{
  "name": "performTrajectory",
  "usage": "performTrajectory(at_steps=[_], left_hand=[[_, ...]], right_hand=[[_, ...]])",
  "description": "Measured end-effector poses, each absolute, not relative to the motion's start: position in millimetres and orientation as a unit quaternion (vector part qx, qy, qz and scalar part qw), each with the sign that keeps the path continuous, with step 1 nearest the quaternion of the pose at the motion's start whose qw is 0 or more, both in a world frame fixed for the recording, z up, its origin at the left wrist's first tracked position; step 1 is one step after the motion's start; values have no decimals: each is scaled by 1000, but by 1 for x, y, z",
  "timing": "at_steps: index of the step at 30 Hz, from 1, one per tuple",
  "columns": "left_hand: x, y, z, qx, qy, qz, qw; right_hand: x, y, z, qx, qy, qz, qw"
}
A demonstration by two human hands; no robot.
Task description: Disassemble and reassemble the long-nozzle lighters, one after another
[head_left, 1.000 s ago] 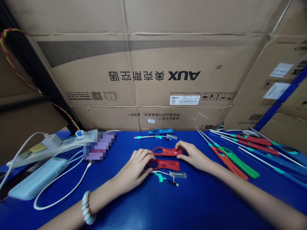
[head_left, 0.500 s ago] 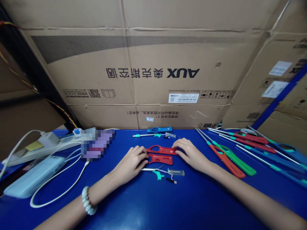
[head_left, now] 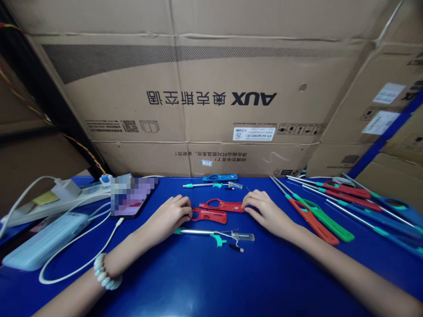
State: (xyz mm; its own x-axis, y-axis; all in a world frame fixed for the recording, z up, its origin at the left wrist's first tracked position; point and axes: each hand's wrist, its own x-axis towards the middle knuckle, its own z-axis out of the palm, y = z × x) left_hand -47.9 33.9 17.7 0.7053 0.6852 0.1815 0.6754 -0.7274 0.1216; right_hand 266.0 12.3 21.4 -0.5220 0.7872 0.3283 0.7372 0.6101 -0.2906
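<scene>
The nearer red lighter handle half (head_left: 215,215) has its left end in the closed fingers of my left hand (head_left: 170,216). Just behind it lies a second red handle half (head_left: 229,206), whose right end my right hand (head_left: 267,213) pinches. In front are a metal lighter tube (head_left: 198,232), a teal trigger (head_left: 218,240), a clear fuel tank (head_left: 243,237) and a small black igniter (head_left: 236,248) on a white wire. Farther back sits a blue handle half (head_left: 220,178), with another tube (head_left: 201,186) and similar parts before it.
Several long lighters lie at the right, among them an orange one (head_left: 312,220) and a green one (head_left: 332,221). At the left are a phone (head_left: 140,198), a power strip (head_left: 29,211), a light-blue power bank (head_left: 46,242) and white cables. A cardboard wall (head_left: 211,66) stands behind.
My left hand has moved left with the nearer red half, uncovering the teal left end of the front tube. My right hand and the farther red half have shifted slightly right.
</scene>
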Motion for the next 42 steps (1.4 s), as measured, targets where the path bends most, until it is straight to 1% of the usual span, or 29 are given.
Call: performTrajectory(at_steps=[4, 10, 13, 20, 28, 31, 35, 38, 42], left_hand=[[-49, 33, 21, 928, 359, 96, 17], [-30, 22, 17, 937, 326, 121, 15], [-19, 17, 14, 941, 314, 124, 9], [-13, 12, 14, 941, 308, 132, 52], [-7, -2, 15, 933, 303, 168, 94], [7, 6, 21, 939, 295, 160, 75], [41, 39, 30, 947, 281, 156, 21], [67, 66, 28, 955, 255, 148, 20], [84, 85, 17, 968, 214, 129, 19]], right_hand=[[273, 15, 26, -442, -867, 49, 224], [287, 22, 34, -448, -857, 33, 252], [289, 24, 34, -448, -857, 35, 253], [281, 18, 32, -451, -869, 55, 199], [273, 8, 33, -440, -882, 100, 137], [270, 2, 36, -437, -882, 128, 119], [265, -6, 38, -414, -891, 169, 79], [261, -9, 37, -418, -892, 166, 52], [261, -11, 35, -431, -885, 171, 35]])
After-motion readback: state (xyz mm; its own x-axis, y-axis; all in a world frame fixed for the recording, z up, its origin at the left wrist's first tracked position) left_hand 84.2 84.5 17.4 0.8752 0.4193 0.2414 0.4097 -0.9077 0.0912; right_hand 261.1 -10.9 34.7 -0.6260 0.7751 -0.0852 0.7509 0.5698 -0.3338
